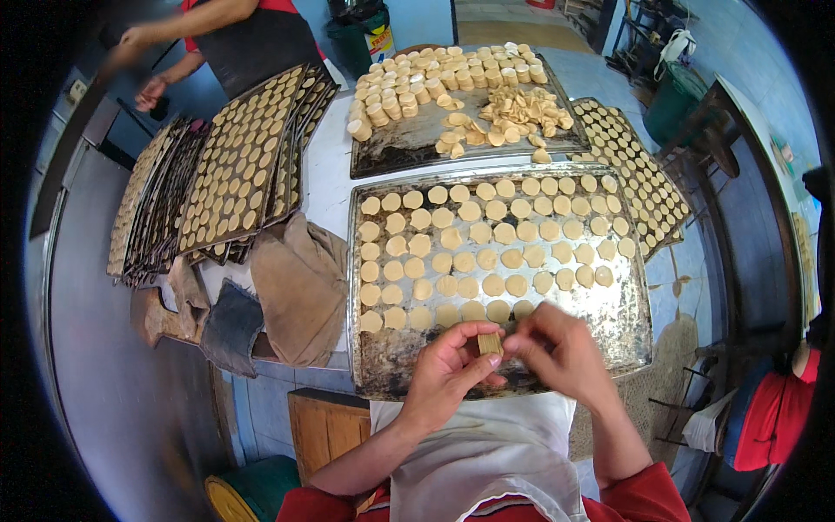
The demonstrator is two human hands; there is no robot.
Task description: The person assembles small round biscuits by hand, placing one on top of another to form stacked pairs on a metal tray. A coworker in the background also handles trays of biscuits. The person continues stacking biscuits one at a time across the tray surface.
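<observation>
Blue wall point(422, 19), printed lbl point(380, 41) — L hand point(450, 365) pinching dough stack point(490, 344), R hand point(557, 346) grip unclear

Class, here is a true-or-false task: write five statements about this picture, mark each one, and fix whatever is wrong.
1. The left hand holds a small stack. True.
2. Pale discs cover every part of the near tray. False: bare metal shows, including along its near edge.
3. Disc stacks stand on the far tray. True.
4. The brown cloth lies right of the near tray. False: it is on the left.
5. Another person is at the upper left. True.
</observation>
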